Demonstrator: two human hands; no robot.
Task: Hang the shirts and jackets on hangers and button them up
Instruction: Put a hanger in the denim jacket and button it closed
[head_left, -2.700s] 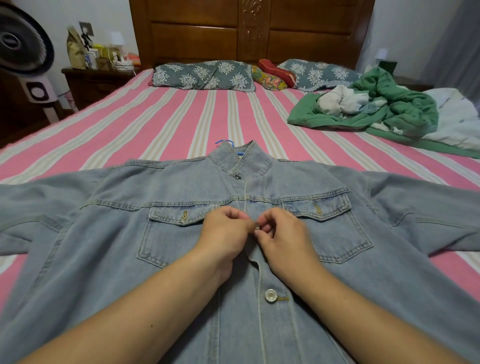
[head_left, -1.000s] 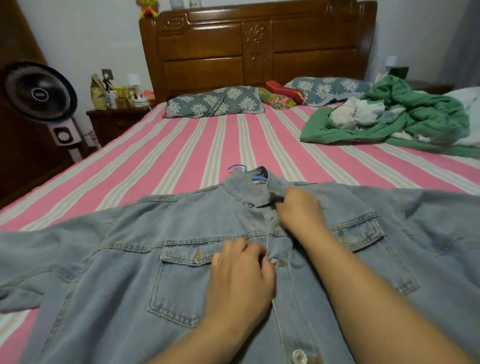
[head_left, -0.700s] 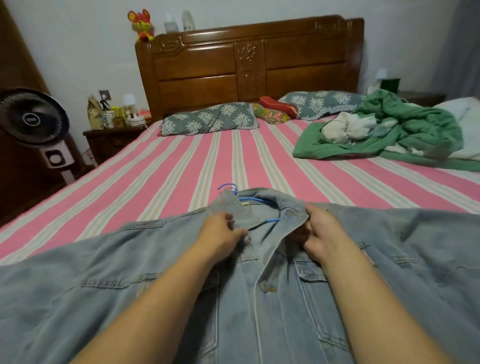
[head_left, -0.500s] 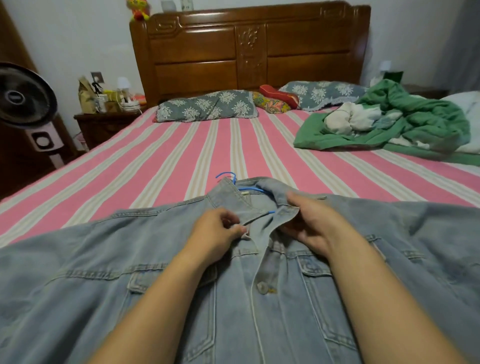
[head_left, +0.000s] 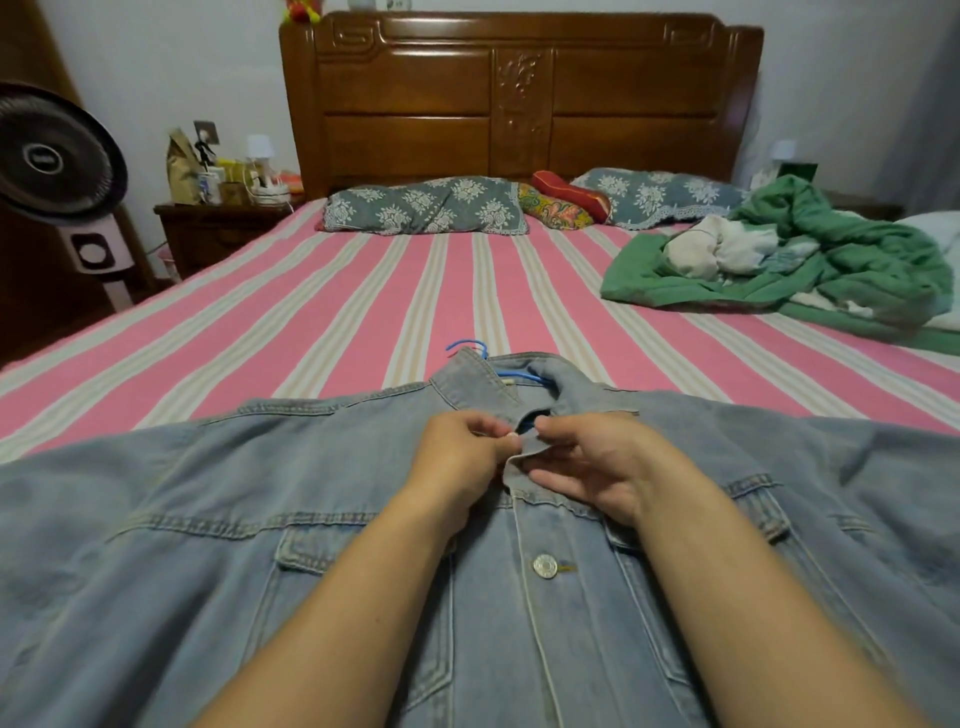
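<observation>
both hands, left hand (head_left: 460, 454) and right hand (head_left: 597, 467), pinching denim jacket (head_left: 311, 571) collar; blue hanger (head_left: 514, 375) inside.

Both hands now sit at the denim jacket (head_left: 311, 545) collar, left hand (head_left: 457, 462) and right hand (head_left: 597, 467) pinching its front edges together.

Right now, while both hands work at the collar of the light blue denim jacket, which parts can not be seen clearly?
- Top button: head view, hidden by the left hand and right hand pinching the light blue denim jacket collar.
- Blue plastic hanger: only hook and neck show; denim covers the rest.
- Jacket sleeves and hem: cut off by the frame edges.
- Items on the wooden nightstand: too small.
</observation>
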